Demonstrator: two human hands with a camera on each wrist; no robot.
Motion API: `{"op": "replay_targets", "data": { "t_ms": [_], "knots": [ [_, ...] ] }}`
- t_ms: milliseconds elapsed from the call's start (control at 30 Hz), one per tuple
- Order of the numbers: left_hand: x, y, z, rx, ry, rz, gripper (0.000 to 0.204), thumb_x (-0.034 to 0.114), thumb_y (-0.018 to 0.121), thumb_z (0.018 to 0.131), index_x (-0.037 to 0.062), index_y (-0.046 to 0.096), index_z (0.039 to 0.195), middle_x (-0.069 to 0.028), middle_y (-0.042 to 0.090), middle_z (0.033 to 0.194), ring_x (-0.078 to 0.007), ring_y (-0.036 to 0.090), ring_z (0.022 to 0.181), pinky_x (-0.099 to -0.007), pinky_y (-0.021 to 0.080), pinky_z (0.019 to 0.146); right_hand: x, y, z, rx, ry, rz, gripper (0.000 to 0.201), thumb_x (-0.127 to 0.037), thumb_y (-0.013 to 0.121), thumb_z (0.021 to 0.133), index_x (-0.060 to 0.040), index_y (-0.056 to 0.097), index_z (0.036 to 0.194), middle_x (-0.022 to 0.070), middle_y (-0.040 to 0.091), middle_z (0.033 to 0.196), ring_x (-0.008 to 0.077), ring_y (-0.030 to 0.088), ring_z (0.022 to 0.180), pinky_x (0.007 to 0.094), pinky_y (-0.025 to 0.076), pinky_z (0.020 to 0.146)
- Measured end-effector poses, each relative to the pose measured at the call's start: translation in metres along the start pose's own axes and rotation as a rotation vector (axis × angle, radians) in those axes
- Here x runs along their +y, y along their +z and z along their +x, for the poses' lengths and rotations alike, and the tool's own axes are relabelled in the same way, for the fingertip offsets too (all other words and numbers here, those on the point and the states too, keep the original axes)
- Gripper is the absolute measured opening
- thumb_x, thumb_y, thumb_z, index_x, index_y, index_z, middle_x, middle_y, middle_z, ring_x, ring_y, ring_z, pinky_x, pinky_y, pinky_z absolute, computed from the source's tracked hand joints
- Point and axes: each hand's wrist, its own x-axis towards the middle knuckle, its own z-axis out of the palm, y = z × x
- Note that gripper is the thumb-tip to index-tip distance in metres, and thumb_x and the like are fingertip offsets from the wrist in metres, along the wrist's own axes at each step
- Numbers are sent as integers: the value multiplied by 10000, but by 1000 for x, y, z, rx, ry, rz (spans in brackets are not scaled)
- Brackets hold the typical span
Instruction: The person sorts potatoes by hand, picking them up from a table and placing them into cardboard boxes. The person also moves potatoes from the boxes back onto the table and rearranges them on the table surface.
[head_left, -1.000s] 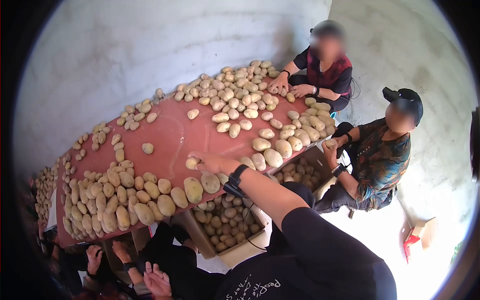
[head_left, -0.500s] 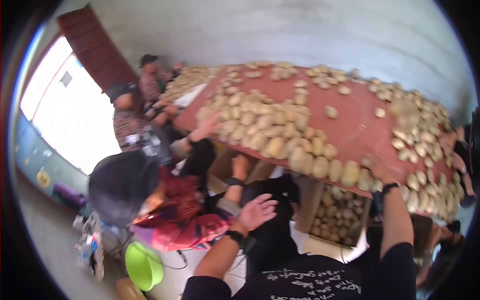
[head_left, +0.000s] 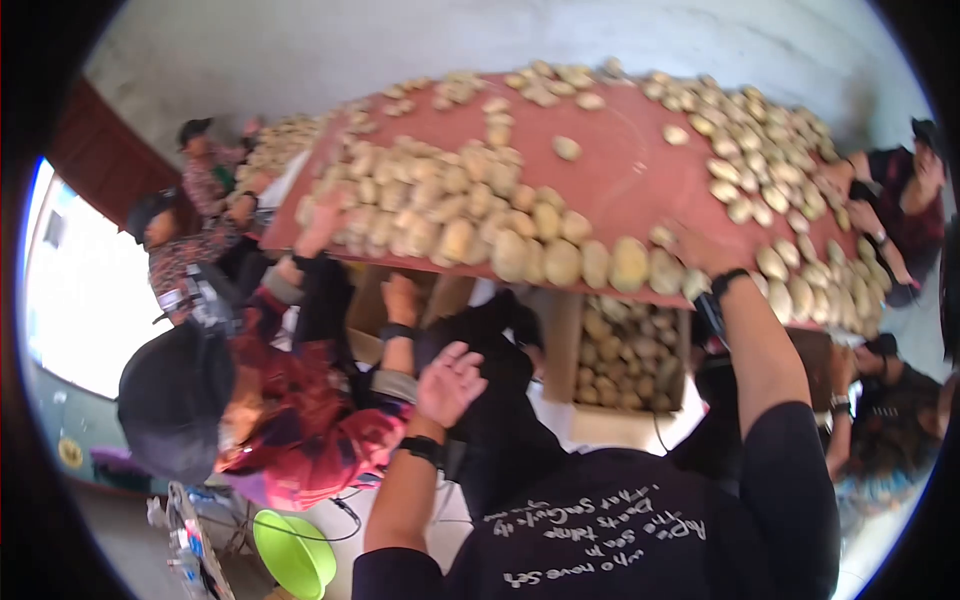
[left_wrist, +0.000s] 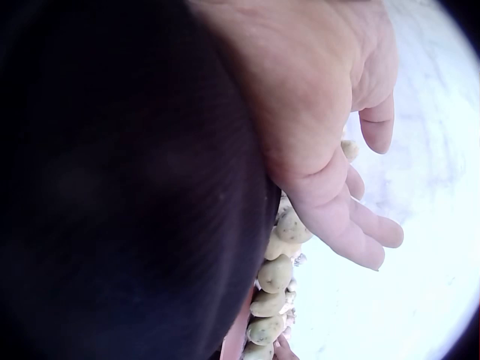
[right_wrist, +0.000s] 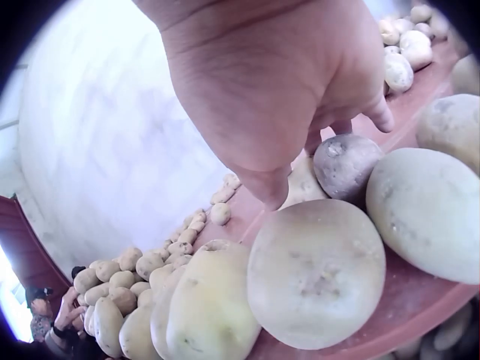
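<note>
Several pale potatoes line the front edge of the red table [head_left: 620,190]. My right hand [head_left: 705,250] reaches over that edge row, thumb and fingers curled down around a small potato [head_left: 662,236]. In the right wrist view this hand [right_wrist: 277,97] partly covers the potato [right_wrist: 303,186], with the thumb along its left side. A small greyish potato [right_wrist: 345,163] lies under the fingers, beside a large round potato [right_wrist: 316,274]. My left hand [head_left: 452,383] is held off the table, in front of its edge, palm up with loose fingers. The left wrist view shows this hand [left_wrist: 307,97] holding nothing.
A cardboard box [head_left: 565,350] of potatoes stands below the table edge. A large potato heap [head_left: 420,195] covers the table's left, another heap [head_left: 750,140] its right. A person in a red checked top [head_left: 290,420] sits close on my left. A green basin [head_left: 295,555] stands on the floor.
The head view has swung left, bringing the neighbouring person and the doorway into sight. My right hand, earlier out over the table with a potato, is now by the edge row. My left hand stays raised.
</note>
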Motion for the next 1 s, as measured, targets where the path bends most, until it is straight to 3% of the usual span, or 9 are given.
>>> {"op": "replay_targets", "data": {
  "t_ms": [100, 167, 300, 433, 600, 700, 800, 867, 1000],
  "knots": [
    [1, 3, 2, 16, 25, 56, 446, 274, 471, 927, 50, 411, 1308, -192, 519, 1237, -234, 582, 952, -491, 465, 933, -37, -28, -1, -97, 58, -62, 425, -242, 514, 888, -15, 493, 1245, 206, 451, 1323, 365, 409, 1231, 406, 320, 1046],
    [-2, 3, -1, 6, 34, 54, 443, 277, 439, 946, 49, 399, 1324, -198, 517, 1246, -241, 586, 963, -482, 468, 935, -34, -15, -3, 168, -28, 112, 369, -237, 543, 874, -31, 544, 1180, 193, 516, 1254, 357, 468, 1175, 398, 376, 998],
    [2, 1, 2, -81, 10, 28, 419, 275, 385, 982, 65, 392, 1345, -198, 468, 1302, -257, 568, 1069, -450, 444, 958, -112, -32, -43, -62, -107, 502, 252, -187, 534, 907, -73, 588, 1125, 90, 603, 1079, 194, 570, 1002, 309, 444, 900],
    [1, 0, 2, -63, 7, 26, 418, 276, 378, 986, 74, 382, 1352, -186, 476, 1288, -255, 565, 1067, -442, 454, 943, -122, 12, -72, -405, -134, 563, 272, -232, 509, 905, -86, 601, 1114, 85, 633, 1027, 228, 588, 991, 354, 452, 885],
    [-1, 4, 5, -41, -2, 4, 430, 279, 385, 980, 72, 367, 1356, -192, 485, 1274, -270, 581, 1029, -461, 465, 928, -91, 153, -114, -774, 62, 300, 339, -214, 562, 838, -32, 589, 1122, 168, 632, 1051, 302, 605, 973, 373, 462, 842],
    [-1, 4, 4, -4, 9, -13, 432, 281, 384, 979, 70, 363, 1355, -185, 493, 1238, -271, 586, 1003, -460, 473, 910, -70, 257, -120, -720, -68, 43, 389, -194, 571, 799, -9, 572, 1141, 200, 632, 1020, 318, 604, 975, 404, 463, 837],
    [2, 2, 3, 20, 3, 8, 431, 283, 383, 981, 74, 361, 1358, -175, 491, 1214, -273, 581, 1001, -456, 476, 896, -122, 201, -124, -743, 205, -64, 432, -174, 562, 778, -16, 542, 1179, 210, 588, 1087, 357, 587, 981, 431, 465, 832],
    [4, 2, 3, 12, -8, -1, 429, 279, 386, 980, 73, 361, 1356, -195, 484, 1251, -285, 582, 1015, -475, 474, 904, -99, 268, -147, -497, 206, -33, 433, -160, 551, 787, -29, 515, 1199, 210, 500, 1188, 392, 568, 984, 451, 468, 825],
    [8, 4, 5, -20, -36, -54, 444, 289, 368, 986, 86, 351, 1381, -189, 458, 1299, -278, 558, 1084, -486, 434, 954, -105, 262, -138, -630, 305, 16, 437, -106, 541, 793, -50, 494, 1223, 208, 438, 1242, 394, 563, 996, 436, 477, 825]
  ]
}}
